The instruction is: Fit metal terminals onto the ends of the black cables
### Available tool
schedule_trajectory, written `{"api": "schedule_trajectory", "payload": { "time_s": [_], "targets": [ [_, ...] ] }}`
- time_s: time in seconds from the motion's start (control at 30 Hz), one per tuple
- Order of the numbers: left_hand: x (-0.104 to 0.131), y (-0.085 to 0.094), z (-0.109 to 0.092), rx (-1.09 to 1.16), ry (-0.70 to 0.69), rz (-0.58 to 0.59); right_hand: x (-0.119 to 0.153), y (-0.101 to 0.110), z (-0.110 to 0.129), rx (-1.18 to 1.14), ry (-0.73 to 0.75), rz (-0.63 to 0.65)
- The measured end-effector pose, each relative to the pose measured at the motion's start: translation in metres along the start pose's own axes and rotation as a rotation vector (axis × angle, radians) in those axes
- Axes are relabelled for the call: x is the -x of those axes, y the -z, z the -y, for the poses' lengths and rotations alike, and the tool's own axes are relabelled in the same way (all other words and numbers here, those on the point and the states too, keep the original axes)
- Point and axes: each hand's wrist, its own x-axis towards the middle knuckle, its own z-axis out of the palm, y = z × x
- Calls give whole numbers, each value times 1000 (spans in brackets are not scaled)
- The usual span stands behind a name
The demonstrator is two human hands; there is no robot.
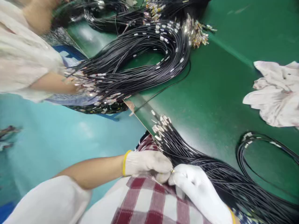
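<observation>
My left hand (pixel 149 164), in a white glove with a yellow cuff, is closed in a pinch at the table's near edge. Against its fingertips my right hand (pixel 198 185), gloved in white too, is also closed. A small gold-coloured metal cable end (pixel 172 170) shows between the two hands; the rest of it is hidden by the fingers. Just beyond them lies a thick bundle of black cables (pixel 217 174), its light metal ends (pixel 162 126) pointing to the far left. A red-and-white checked cloth (pixel 149 199) covers my front below the hands.
A large bent bundle of black cables (pixel 173 53) with white tags lies across the green table (pixel 217 93). A co-worker's arm (pixel 53 82) reaches into its ends at the left. White crumpled cloth gloves (pixel 277 93) lie right, above a small cable coil (pixel 240 152).
</observation>
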Motion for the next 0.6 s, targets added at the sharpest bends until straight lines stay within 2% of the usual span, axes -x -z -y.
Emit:
{"api": "schedule_trajectory", "payload": {
  "time_s": [0.13, 0.6],
  "targets": [
    [2, -6, 2, -8, 17, -10, 0, 0, 0, 41, 43, -5],
    [0, -10, 1, 79, 76, -64, 1, -1, -4, 15, 30, 7]
  ]
}}
